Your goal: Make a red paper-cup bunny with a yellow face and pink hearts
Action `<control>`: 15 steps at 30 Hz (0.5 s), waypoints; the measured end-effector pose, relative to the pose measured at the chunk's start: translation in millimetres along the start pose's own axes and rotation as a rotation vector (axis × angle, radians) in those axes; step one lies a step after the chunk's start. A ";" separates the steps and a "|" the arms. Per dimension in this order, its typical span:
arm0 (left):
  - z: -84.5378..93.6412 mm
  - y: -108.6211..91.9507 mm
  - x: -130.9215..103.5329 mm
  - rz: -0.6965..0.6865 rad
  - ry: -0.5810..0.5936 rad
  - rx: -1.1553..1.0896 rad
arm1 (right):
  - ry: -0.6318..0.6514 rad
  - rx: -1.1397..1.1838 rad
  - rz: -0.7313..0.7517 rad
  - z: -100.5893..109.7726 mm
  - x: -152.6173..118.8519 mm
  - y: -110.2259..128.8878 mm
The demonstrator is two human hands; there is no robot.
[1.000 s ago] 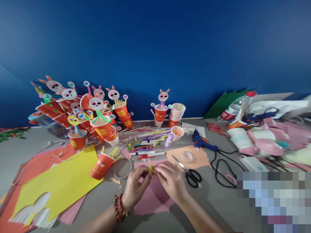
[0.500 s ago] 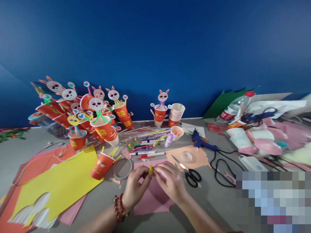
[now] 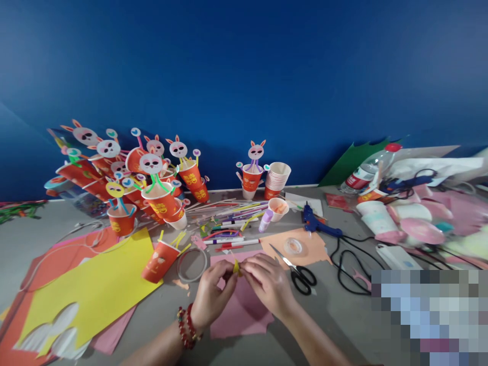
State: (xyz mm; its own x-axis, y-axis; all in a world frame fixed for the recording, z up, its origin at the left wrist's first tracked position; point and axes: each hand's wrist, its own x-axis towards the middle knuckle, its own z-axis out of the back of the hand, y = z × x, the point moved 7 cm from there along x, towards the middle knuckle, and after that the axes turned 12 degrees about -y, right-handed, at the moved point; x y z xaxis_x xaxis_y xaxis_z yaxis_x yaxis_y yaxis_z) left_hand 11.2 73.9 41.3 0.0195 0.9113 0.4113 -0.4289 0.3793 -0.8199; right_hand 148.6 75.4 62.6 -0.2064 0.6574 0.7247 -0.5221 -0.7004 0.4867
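Observation:
Between the fingertips of both hands is a small yellow piece of paper [image 3: 236,266], partly hidden by the fingers. My left hand [image 3: 214,290], with red beads at the wrist, pinches it from the left. From the right, my right hand [image 3: 270,284] is closed on its other side. Beneath the hands lies a pink paper sheet [image 3: 244,320] with uneven edges. Black-handled scissors [image 3: 303,278] rest just right of my right hand. Left of my left hand are a clear ring-shaped roll [image 3: 192,264] and a tilted red paper cup [image 3: 160,260] holding yellow strips.
Rabbit-faced paper cups [image 3: 158,198] crowd the back left. A stack of cups [image 3: 277,178] stands at the back middle, near a purple glue stick [image 3: 266,221]. A blue glue gun [image 3: 318,223] with black cord lies right. Yellow paper [image 3: 102,279] covers the left side.
Almost nothing differs. Both hands stay in the same place, with only a slight shift of the fingers around the yellow paper piece.

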 end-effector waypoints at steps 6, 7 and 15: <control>-1.0 -0.2 -0.8 -0.002 0.002 0.000 | 0.031 -0.010 0.011 -1.0 0.1 -0.7; -1.2 -0.3 -0.9 0.001 0.003 -0.005 | 0.031 -0.013 0.015 -0.8 0.3 -0.1; -1.3 -1.1 -0.2 0.025 0.002 -0.027 | 0.029 0.027 0.000 0.1 1.0 1.5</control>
State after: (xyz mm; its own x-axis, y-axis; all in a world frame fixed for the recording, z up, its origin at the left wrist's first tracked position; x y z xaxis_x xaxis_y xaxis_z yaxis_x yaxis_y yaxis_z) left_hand 12.8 73.5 41.7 0.0105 0.9207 0.3901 -0.4052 0.3605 -0.8401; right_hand 147.7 75.0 64.0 -0.2308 0.6647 0.7106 -0.4992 -0.7078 0.4999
